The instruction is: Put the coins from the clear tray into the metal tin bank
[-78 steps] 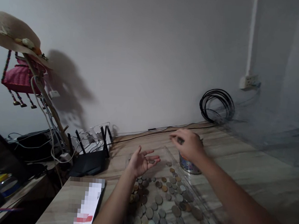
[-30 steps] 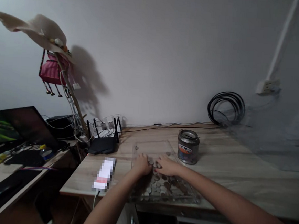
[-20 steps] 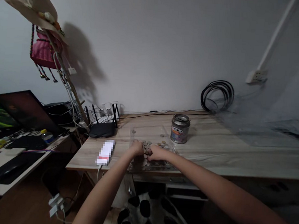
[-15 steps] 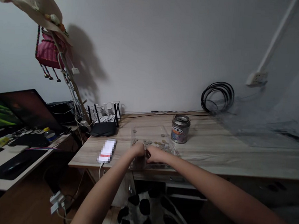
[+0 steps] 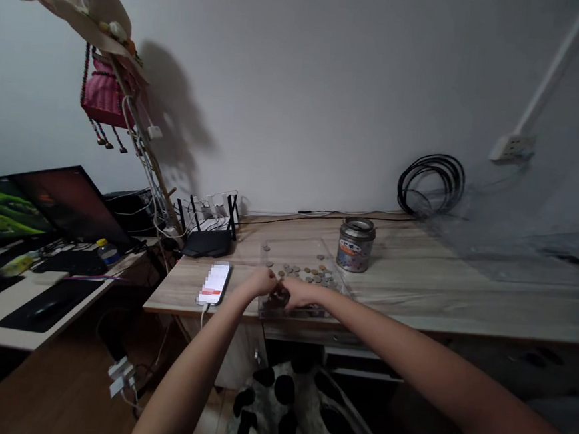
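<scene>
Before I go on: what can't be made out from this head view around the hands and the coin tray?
- Whether the left hand or right hand holds a coin: the fingers are too small and curled over the coins.
- Near part of the clear tray: covered by both hands.
- Inside of the tin can: seen side-on, so hidden.
- Phone screen: blurred out.

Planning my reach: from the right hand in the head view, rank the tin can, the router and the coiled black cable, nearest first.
From the right hand:
1. Tin can, just right and behind.
2. Router, back left, past the tray.
3. Coiled cable, far right against the wall.
</scene>
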Action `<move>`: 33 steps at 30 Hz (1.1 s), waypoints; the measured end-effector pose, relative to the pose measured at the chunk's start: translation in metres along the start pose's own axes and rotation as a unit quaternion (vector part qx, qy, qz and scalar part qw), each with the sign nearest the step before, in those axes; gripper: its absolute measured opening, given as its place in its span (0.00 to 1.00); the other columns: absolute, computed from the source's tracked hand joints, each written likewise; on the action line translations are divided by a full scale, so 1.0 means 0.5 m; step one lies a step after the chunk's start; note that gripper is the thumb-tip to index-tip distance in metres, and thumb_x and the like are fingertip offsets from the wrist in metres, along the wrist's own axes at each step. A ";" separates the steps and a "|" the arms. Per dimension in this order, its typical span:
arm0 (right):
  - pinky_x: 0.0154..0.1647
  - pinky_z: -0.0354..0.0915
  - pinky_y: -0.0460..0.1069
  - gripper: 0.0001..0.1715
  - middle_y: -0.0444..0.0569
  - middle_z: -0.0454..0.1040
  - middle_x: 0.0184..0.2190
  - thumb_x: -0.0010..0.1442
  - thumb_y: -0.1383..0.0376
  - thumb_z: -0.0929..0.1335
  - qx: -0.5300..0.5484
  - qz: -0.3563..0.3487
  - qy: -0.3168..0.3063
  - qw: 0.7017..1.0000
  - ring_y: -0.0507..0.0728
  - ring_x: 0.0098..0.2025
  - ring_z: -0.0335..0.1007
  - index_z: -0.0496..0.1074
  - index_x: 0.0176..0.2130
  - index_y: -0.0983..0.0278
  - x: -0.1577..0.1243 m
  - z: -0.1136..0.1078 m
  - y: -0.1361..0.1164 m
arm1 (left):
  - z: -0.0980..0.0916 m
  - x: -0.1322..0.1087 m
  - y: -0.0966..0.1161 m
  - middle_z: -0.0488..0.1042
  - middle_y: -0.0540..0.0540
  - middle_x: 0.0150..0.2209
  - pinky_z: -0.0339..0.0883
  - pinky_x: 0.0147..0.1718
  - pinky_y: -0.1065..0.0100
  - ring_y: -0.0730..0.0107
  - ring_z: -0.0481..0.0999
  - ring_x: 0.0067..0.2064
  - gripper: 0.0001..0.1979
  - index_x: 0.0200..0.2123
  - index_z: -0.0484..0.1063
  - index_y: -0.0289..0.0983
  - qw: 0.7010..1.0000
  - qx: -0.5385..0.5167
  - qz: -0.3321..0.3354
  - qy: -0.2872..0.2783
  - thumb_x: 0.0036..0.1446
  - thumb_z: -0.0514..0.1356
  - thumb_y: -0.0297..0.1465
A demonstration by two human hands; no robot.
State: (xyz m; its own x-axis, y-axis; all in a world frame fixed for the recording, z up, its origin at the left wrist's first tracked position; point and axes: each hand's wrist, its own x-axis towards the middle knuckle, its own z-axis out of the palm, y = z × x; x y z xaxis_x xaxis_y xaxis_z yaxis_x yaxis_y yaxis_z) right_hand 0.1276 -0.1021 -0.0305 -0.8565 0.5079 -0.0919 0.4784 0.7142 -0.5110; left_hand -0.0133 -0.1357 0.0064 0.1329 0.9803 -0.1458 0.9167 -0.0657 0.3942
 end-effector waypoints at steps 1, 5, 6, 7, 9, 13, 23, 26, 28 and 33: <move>0.33 0.61 0.44 0.27 0.48 0.73 0.35 0.37 0.70 0.70 -0.006 -0.004 -0.019 1.000 0.53 0.34 0.66 0.70 0.42 0.68 0.001 -0.003 -0.003 | -0.003 -0.002 -0.003 0.75 0.40 0.28 0.63 0.33 0.70 0.69 0.71 0.31 0.13 0.28 0.74 0.30 1.000 0.005 -0.003 0.023 0.50 0.50 0.28; 0.29 0.60 0.43 0.27 0.46 0.74 0.32 0.39 0.70 0.69 -0.036 0.020 -0.064 0.997 0.51 0.30 0.66 0.70 0.43 0.67 0.006 -0.010 -0.017 | 0.001 -0.003 -0.014 0.75 0.39 0.35 0.62 0.35 0.70 0.67 0.72 0.36 0.14 0.35 0.74 0.30 0.996 0.004 0.000 0.089 0.50 0.50 0.26; 0.29 0.60 0.42 0.26 0.46 0.74 0.32 0.39 0.70 0.69 -0.043 0.018 -0.076 0.996 0.51 0.30 0.66 0.71 0.42 0.66 0.008 -0.011 -0.019 | 0.004 -0.002 -0.015 0.75 0.39 0.36 0.62 0.35 0.70 0.67 0.72 0.37 0.14 0.36 0.74 0.31 0.995 0.001 0.004 0.096 0.50 0.50 0.26; 0.28 0.60 0.42 0.24 0.45 0.74 0.32 0.39 0.70 0.69 -0.049 0.016 -0.086 0.995 0.51 0.30 0.66 0.72 0.41 0.66 0.009 -0.012 -0.020 | 0.007 -0.001 -0.016 0.76 0.39 0.37 0.62 0.36 0.70 0.68 0.72 0.37 0.14 0.36 0.74 0.31 0.995 -0.003 0.010 0.099 0.50 0.50 0.26; 0.28 0.59 0.43 0.20 0.46 0.74 0.31 0.38 0.70 0.69 -0.066 0.020 -0.097 0.993 0.51 0.29 0.65 0.73 0.37 0.66 0.012 -0.015 -0.020 | 0.013 0.000 -0.016 0.76 0.41 0.36 0.62 0.35 0.71 0.69 0.72 0.37 0.14 0.36 0.74 0.32 0.995 -0.011 0.020 0.102 0.50 0.50 0.25; 0.27 0.58 0.45 0.15 0.47 0.73 0.27 0.37 0.69 0.69 -0.094 0.035 -0.094 0.991 0.52 0.27 0.64 0.74 0.31 0.68 0.006 -0.027 -0.018 | 0.023 -0.008 -0.013 0.76 0.42 0.36 0.62 0.35 0.72 0.69 0.73 0.37 0.15 0.37 0.74 0.32 0.993 -0.019 0.042 0.107 0.50 0.49 0.26; 0.25 0.53 0.43 0.23 0.42 0.69 0.27 0.35 0.72 0.69 -0.144 0.006 -0.125 0.982 0.50 0.27 0.60 0.72 0.37 0.65 -0.046 -0.054 0.030 | 0.030 -0.017 -0.001 0.76 0.44 0.29 0.64 0.32 0.71 0.69 0.71 0.29 0.15 0.34 0.77 0.36 0.982 0.084 0.123 -0.114 0.39 0.58 0.25; 0.25 0.52 0.43 0.20 0.41 0.68 0.24 0.35 0.72 0.68 -0.133 0.028 -0.131 0.982 0.49 0.25 0.59 0.72 0.33 0.65 -0.055 -0.054 0.045 | 0.023 0.002 -0.001 0.77 0.47 0.29 0.64 0.30 0.73 0.71 0.71 0.28 0.17 0.35 0.77 0.39 0.971 0.070 0.146 -0.176 0.36 0.59 0.24; 0.24 0.52 0.43 0.16 0.40 0.67 0.22 0.36 0.73 0.68 -0.118 0.049 -0.134 0.983 0.49 0.24 0.58 0.72 0.30 0.65 -0.060 -0.055 0.047 | 0.019 0.009 0.000 0.77 0.49 0.29 0.63 0.30 0.74 0.72 0.71 0.28 0.18 0.34 0.77 0.40 0.967 0.057 0.152 -0.197 0.35 0.59 0.22; 0.24 0.53 0.43 0.14 0.38 0.65 0.20 0.35 0.72 0.68 -0.070 0.089 -0.151 0.982 0.49 0.23 0.58 0.70 0.29 0.65 -0.065 -0.063 0.041 | 0.016 0.015 0.012 0.77 0.50 0.27 0.62 0.29 0.75 0.73 0.70 0.27 0.14 0.29 0.77 0.39 0.968 0.066 0.126 -0.208 0.33 0.62 0.22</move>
State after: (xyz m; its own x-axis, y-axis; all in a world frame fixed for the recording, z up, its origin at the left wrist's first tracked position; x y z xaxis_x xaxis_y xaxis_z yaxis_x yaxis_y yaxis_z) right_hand 0.1712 -0.0889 -0.0113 -0.7647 0.4806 -0.4292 0.6304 0.6962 -0.3434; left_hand -0.0035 -0.1301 0.0003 0.4742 0.7716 -0.4240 0.8715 -0.3430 0.3504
